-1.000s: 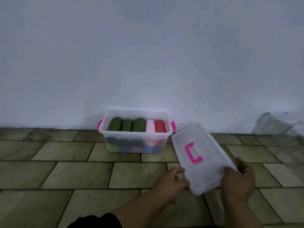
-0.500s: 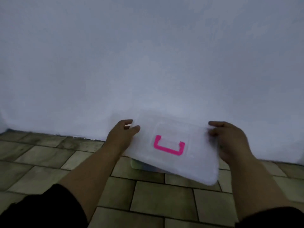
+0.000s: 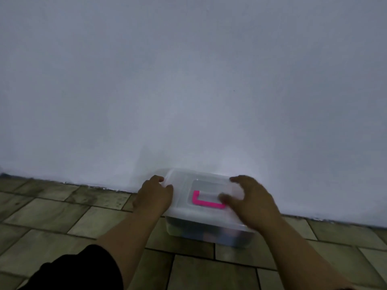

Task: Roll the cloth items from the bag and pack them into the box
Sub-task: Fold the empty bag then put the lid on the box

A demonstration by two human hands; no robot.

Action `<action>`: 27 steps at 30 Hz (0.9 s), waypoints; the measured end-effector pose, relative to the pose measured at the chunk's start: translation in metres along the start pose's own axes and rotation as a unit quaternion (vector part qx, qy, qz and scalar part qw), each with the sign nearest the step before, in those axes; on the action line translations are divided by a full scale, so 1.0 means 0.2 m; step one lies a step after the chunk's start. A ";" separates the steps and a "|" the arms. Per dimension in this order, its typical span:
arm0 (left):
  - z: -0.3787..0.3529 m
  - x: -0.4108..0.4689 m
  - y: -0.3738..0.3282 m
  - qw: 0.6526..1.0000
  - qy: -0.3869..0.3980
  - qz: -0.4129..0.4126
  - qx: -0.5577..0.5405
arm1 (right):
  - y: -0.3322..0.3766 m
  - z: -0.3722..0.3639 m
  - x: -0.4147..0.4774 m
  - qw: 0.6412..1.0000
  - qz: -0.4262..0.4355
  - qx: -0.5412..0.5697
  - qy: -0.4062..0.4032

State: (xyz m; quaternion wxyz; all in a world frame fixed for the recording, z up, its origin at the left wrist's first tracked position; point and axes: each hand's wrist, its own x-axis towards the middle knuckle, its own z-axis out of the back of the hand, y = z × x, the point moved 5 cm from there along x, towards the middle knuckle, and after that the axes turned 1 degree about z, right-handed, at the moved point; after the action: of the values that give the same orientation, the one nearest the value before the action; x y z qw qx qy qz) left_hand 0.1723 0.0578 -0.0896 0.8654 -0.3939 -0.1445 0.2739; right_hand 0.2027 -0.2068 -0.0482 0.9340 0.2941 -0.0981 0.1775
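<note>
At the far edge of the tiled floor [image 3: 62,218], against the wall [image 3: 188,80], the left hand [image 3: 154,197] is curled over the left end of the lid [image 3: 182,208], fingers wrapped round its rim. The lid, with its pink handle [image 3: 206,203], is laid on the clear box [image 3: 205,234], through whose front wall dark and bluish cloth rolls [image 3: 213,235] are dimly seen. The right hand [image 3: 251,203] is spread flat on the lid's right part, blurred. Packing is judged finished; only pressing the lid shut and latching appear left.
</note>
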 end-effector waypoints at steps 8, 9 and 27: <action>-0.04 0.04 -0.06 0.998 0.003 0.030 0.052 | 0.00 -0.09 -0.01 0.984 0.033 -0.091 0.147; -0.04 0.05 -0.06 0.998 0.005 0.028 0.061 | -0.01 -0.09 0.01 0.986 0.023 -0.065 0.155; -0.14 0.11 -0.17 0.941 0.108 -0.074 0.311 | -0.22 -0.13 0.20 0.969 -0.160 -0.154 0.108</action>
State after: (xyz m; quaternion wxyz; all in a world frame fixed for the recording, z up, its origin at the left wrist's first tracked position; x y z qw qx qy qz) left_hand 0.2156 0.0346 -0.0812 0.9731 -0.1206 0.0129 0.1960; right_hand 0.2579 -0.2143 -0.0801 0.9894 0.1374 0.0256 0.0390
